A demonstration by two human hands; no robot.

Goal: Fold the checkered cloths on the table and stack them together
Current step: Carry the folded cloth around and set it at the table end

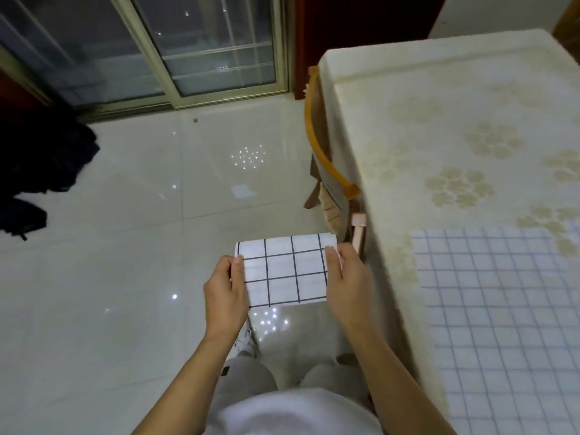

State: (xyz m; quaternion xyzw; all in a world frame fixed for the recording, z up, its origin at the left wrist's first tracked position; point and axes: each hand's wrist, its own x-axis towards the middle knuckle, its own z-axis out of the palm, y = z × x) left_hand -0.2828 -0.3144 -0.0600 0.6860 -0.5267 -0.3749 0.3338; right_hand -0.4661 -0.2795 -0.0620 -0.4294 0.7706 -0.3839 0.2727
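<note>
The folded checkered cloth [284,271] is held in the air over the floor, left of the table [408,127], not on it. The left hand [226,290] pinches its left edge and the right hand [346,277] pinches its right edge, thumbs on top. The layers at the far edge look loose, so I think they may slip apart if one pinch relaxes. The cloth is thin and white with dark grid lines, now a flat rectangle. Another checkered cloth [502,324] with a finer, paler grid lies flat on the flowered table cover.
</note>
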